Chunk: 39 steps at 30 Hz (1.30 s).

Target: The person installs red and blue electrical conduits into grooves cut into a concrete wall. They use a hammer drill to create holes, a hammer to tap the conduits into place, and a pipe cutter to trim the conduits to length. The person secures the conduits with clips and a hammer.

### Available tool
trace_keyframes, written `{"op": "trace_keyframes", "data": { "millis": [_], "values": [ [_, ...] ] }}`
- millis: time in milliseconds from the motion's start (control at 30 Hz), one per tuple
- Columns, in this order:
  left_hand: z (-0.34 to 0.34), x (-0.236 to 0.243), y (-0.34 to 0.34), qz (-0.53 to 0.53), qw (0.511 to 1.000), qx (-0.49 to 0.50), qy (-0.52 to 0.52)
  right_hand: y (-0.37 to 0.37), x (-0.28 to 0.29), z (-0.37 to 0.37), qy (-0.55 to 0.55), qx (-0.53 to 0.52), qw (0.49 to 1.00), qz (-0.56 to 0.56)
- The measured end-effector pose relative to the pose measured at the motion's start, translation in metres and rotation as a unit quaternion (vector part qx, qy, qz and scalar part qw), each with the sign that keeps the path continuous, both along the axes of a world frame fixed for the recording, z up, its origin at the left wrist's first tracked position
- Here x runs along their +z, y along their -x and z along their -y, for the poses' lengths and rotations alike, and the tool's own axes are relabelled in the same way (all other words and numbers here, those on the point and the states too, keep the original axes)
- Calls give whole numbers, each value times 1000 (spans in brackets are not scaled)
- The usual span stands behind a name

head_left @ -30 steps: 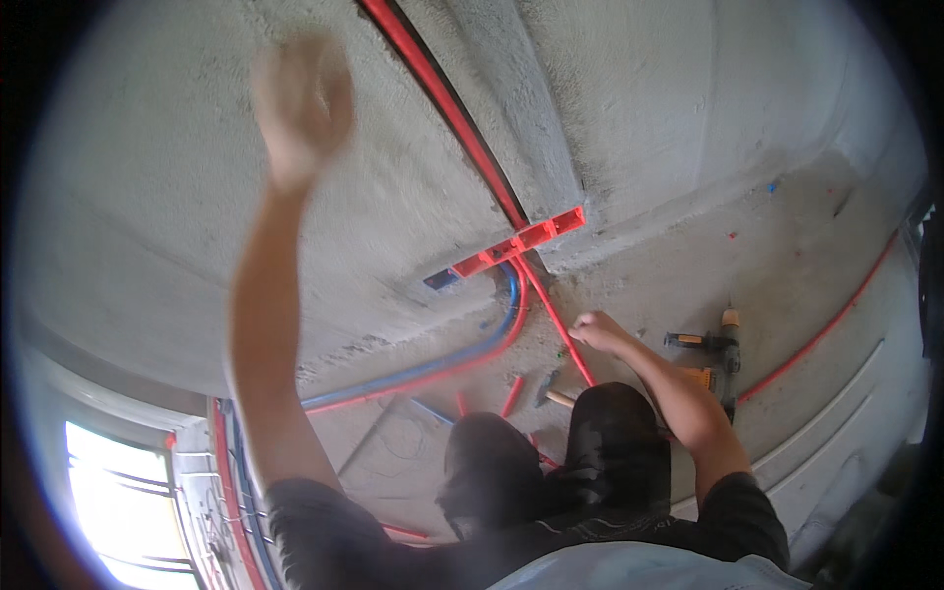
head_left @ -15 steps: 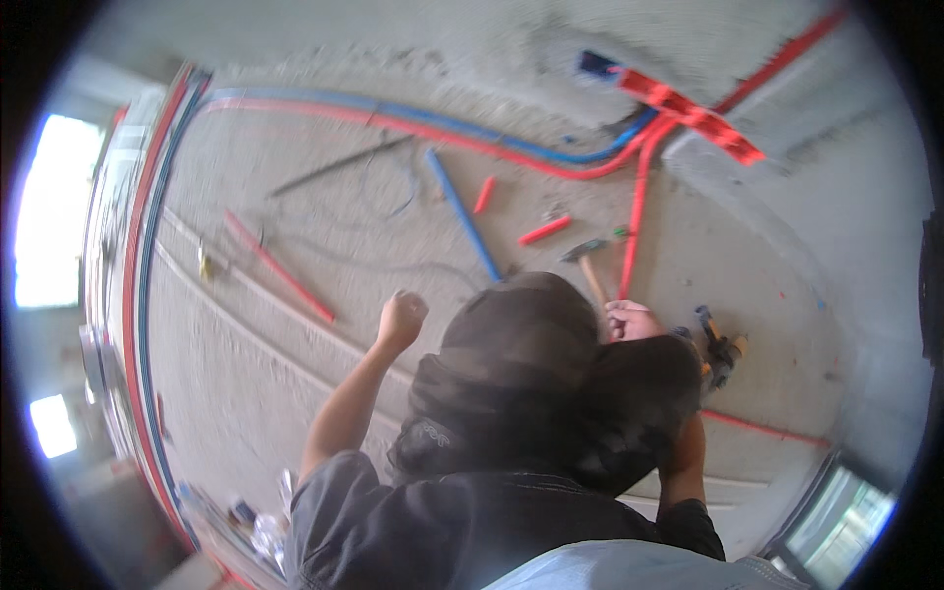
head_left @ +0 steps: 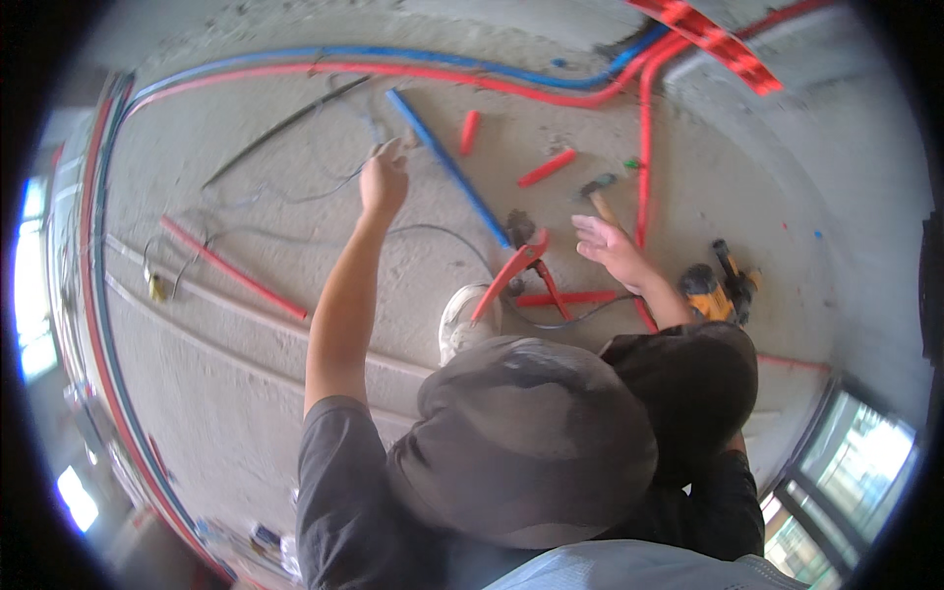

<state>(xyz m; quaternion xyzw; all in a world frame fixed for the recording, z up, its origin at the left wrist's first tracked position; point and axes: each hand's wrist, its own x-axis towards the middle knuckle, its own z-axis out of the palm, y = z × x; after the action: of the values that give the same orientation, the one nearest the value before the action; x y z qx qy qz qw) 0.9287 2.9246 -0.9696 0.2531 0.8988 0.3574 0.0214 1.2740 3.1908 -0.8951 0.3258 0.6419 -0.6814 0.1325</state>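
My left hand (head_left: 384, 182) reaches over the floor beside the upper end of a straight blue pipe (head_left: 447, 167). Its fingers are partly bent and apart, holding nothing that I can see; a thin grey cable loops close by. My right hand (head_left: 615, 254) is open, fingers spread, just below a hammer (head_left: 600, 199) with a wooden handle. Between my hands, in front of my white shoe (head_left: 464, 320), stands a red-handled pipe cutter (head_left: 521, 267). Behind it lies a short red pipe (head_left: 580, 298). Two more red pieces (head_left: 548, 168) lie farther off.
A yellow and black power tool (head_left: 710, 293) rests right of my knee. Red and blue pipes (head_left: 472, 81) run along the far floor to a red bracket (head_left: 716, 44). A longer red pipe (head_left: 234, 267) and pale strips (head_left: 236, 300) lie at left.
My left hand has moved up and forward toward the blue pipe. The right hand has left the hammer handle and opened. With the view shifted, the pipe cutter and my shoe now show.
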Motion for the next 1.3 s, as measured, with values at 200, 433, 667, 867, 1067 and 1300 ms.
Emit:
{"op": "trace_keyframes", "data": {
  "millis": [200, 433, 667, 867, 1067, 1300],
  "values": [
    [-18, -30, 21, 27, 999, 5, 19, -74, -33, -11, -549, 49, 834, 40],
    [-25, -12, 14, -35, 995, -42, 81, -110, -42, -4, -485, 3, 869, 101],
    [-70, 161, 6, -91, 992, -69, -62, -68, -35, 18, -371, -80, 918, 118],
    [-244, 365, -52, -129, 942, -229, -210, -88, -115, -13, -384, -43, 902, 191],
    [-402, 522, -93, -397, 796, -346, -299, -103, -129, -18, -241, -62, 960, 128],
    [-509, 542, -87, -568, 707, -287, -309, -119, -127, -21, -44, -151, 986, 62]
  ]
}}
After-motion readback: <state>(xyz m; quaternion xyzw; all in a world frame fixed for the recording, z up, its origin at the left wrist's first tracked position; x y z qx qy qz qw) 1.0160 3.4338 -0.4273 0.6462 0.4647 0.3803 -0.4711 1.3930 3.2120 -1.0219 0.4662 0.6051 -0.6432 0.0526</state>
